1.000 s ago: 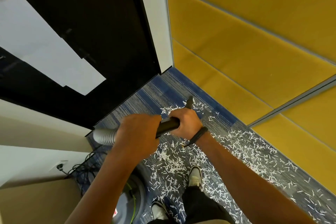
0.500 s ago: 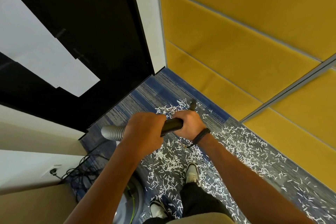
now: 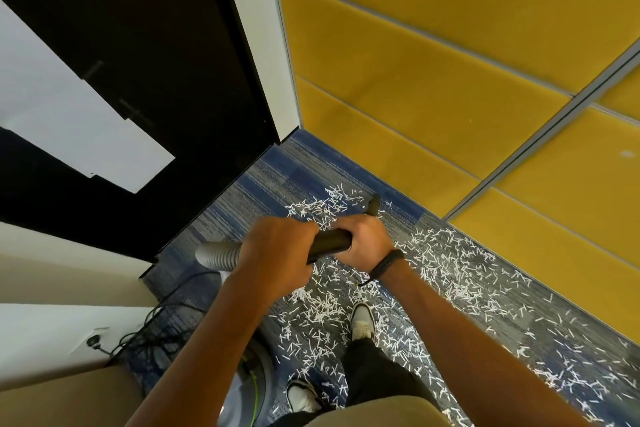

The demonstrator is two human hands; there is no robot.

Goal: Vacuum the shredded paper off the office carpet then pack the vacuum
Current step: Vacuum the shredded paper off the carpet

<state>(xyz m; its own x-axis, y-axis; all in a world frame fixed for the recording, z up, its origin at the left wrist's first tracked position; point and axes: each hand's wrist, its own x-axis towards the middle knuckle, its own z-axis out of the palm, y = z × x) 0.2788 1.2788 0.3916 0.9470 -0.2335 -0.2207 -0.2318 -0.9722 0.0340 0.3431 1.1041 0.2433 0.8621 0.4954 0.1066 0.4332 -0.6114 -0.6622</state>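
Head view, from left to right: a wall socket (image 3: 92, 341) with tangled black cables (image 3: 162, 326) sits low by the desk, likely feeding the vacuum body (image 3: 249, 388) parked at the person's feet. A ribbed grey hose (image 3: 218, 255) runs into the left hand (image 3: 277, 253), which is wrapped closed around the hose end, probably to steady it. The right hand (image 3: 365, 241) is clenched around the black wand (image 3: 330, 243) further forward, steering its nozzle (image 3: 373, 204) down onto the blue carpet (image 3: 277, 180) near the yellow wall panel (image 3: 433, 97). Shredded paper (image 3: 450, 270) lies thick across the carpet, so vacuuming seems barely begun.
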